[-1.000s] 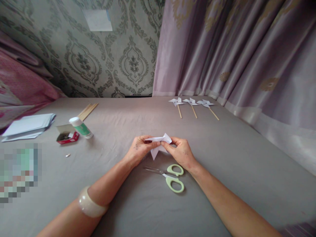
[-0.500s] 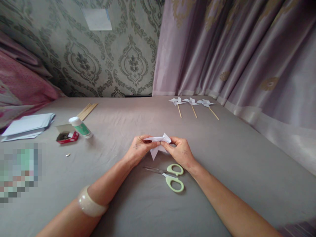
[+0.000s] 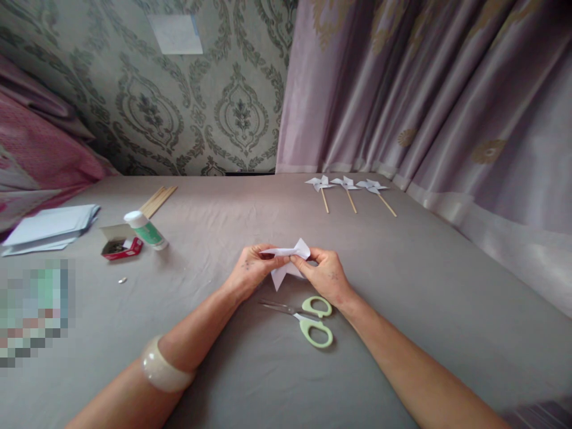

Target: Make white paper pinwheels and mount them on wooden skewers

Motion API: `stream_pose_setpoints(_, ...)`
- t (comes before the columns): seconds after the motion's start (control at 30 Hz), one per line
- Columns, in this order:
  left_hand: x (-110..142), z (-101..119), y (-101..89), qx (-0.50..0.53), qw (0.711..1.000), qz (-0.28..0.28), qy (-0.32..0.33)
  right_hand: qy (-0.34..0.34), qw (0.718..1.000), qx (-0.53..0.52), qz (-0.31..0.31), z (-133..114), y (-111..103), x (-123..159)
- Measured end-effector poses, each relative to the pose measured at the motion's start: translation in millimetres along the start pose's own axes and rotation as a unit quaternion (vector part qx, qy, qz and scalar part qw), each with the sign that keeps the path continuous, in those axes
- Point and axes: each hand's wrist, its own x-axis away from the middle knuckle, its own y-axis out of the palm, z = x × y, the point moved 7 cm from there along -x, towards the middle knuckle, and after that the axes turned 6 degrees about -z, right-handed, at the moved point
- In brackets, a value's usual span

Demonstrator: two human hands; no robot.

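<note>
Between my two hands is a white paper pinwheel point(image 3: 280, 278), its pointed blades sticking out above and below my fingers. My left hand point(image 3: 254, 268) pinches it from the left, thumb near the centre. From the other side my right hand point(image 3: 328, 274) grips it, its thumb meeting the left one at the middle. Both sets of fingertips are partly hidden behind the paper. Just below the hands, scissors point(image 3: 308, 322) with pale green handles lie on the grey cloth, blades pointing left.
Three finished-looking pinwheels on sticks point(image 3: 348, 193) lie at the back right. To the left are a glue stick point(image 3: 149, 232), a red box of small metal pieces point(image 3: 121, 247), wooden sticks point(image 3: 159, 201), a paper stack point(image 3: 51, 226) and a tiny metallic piece point(image 3: 123, 280).
The paper pinwheel has tilted very slightly in my fingers, its upper blade a little higher. Both hands stay almost in place, and everything else is unmoved.
</note>
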Motion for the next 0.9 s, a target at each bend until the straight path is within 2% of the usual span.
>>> stream_pose_setpoints(0.17,-2,-2,6.2,0.053,0.998,-0.024,-0.005,0.022,0.999,-0.040,0.000,2,1,0)
stream_pose_setpoints(0.37,-3,-5,3.5,0.136,0.990,-0.007,-0.020,0.060,0.982,-0.178,0.003,5,0,-1)
stream_pose_setpoints(0.57,-2,-4,3.5,0.146,0.989,-0.010,-0.019,0.053,0.986,-0.160,-0.002,4,-2,-1)
stream_pose_setpoints(0.73,1,3,4.5,0.079,0.997,-0.014,0.013,-0.013,0.998,-0.057,0.035,-6,-11,-1)
stream_pose_setpoints(0.83,4,12,-1.2,-0.003,0.998,0.021,0.060,-0.102,0.993,0.031,0.048,-22,-15,2)
stream_pose_setpoints(0.9,7,23,-2.8,-0.056,0.991,0.031,0.121,-0.174,0.980,0.082,0.057,-36,-16,7)
